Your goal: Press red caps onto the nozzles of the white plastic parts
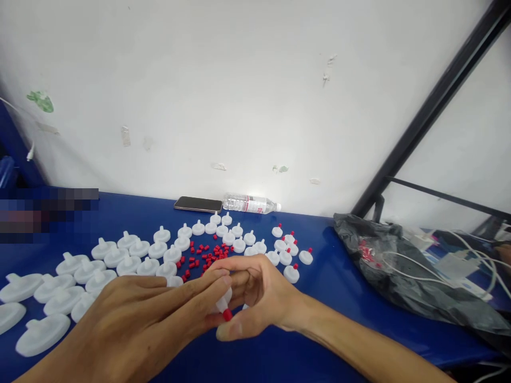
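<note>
So we're cradling one white piece [222, 302] between both hands, with its red cap [227, 315] pointing down and towards us. Our right hand [265, 298] is curling around it, thumb sitting right by the cap, but we can't tell if those fingers are really gripping. Our left hand [143, 314] is reaching across with its fingers nearly straight, and its fingertips are going out of sight behind the piece, so no telling whether they're pinching or just steadying.

What's worrying us: the spout is leaning, so if we're pushing off-line, the cap could be going on crooked or popping off. Our fingers are hiding most of the body too, so a bad seat could be slipping past us. And if that right-hand curl is too loose, the piece could be dropping onto the blue tabletop [319, 340].

Just beyond our hands, the loose red caps [208, 257] are lying scattered, so a careless knuckle could be sending them rolling. Bare white pieces [64, 300] are crowding our left forearm, and one sweep could be tipping a few. The capped pieces [291, 273] are standing on the right, pretty near some bare ones, so we could be mixing them up.
</note>
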Tool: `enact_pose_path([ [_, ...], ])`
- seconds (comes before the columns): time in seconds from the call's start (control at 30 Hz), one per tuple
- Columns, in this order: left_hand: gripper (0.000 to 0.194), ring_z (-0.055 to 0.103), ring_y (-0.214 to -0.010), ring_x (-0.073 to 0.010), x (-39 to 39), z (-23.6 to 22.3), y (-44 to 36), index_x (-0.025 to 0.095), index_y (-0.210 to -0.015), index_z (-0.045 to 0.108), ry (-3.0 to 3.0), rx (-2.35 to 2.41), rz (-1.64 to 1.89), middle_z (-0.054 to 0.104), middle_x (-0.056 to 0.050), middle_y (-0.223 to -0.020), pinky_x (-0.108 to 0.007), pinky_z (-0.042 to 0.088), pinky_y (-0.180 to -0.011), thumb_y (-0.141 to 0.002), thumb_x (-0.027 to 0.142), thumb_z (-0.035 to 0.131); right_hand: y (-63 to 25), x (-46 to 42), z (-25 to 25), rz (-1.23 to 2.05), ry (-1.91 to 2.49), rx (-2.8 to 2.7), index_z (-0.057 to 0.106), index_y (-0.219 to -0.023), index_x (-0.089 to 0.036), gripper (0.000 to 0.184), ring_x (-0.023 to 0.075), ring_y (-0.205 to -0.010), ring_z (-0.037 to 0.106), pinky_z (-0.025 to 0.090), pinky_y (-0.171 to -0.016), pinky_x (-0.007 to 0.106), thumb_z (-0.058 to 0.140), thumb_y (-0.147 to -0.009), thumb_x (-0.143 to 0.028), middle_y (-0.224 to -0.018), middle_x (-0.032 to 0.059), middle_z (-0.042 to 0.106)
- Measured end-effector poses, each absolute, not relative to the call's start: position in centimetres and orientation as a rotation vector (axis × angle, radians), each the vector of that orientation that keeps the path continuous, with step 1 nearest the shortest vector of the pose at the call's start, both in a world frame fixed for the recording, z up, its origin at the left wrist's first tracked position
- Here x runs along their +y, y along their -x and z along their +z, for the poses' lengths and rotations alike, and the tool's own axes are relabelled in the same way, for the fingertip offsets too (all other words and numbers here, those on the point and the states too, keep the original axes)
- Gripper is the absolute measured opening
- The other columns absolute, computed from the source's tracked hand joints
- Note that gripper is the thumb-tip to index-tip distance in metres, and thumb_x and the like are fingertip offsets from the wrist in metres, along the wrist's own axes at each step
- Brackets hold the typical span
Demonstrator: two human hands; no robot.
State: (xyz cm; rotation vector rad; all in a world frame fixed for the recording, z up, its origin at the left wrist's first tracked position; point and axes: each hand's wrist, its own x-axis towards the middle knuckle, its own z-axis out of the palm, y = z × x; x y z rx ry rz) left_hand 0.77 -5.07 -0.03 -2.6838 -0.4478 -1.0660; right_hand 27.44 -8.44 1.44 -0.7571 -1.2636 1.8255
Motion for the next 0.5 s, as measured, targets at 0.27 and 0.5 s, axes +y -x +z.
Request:
enact_pose_path([
  [0.27,0.051,0.093,-0.108,-0.0245,-6.0,-0.2,-3.5,0.036,-0.169,0.062,2.457,-0.616,-1.239,0.09,-0.001,-0.145,-0.031,0.068,-0.075,-0.119,0.026,0.063,-32.5,-8.3,6.6,1.178,0.898,-1.46,0.075,-0.108,-0.025,0.046,0.0199,-0.088,0.085,0.07,-0.09,0.037,0.097,-0.096,-0.063,-0.112,0.0063,0.089],
  [0.5,0.047,0.086,-0.127,-0.0293,-9.3,-2.8,-8.3,0.035,-0.14,0.082,2.662,-0.501,-0.859,0.081,-0.009,-0.16,-0.022,0.064,-0.048,-0.102,0.015,0.063,-39.5,-9.8,10.2,0.664,1.742,-1.911,0.087,-0.113,-0.023,0.044,0.0151,-0.062,0.074,0.059,-0.065,0.032,0.08,-0.108,-0.066,-0.115,0.0069,0.088],
])
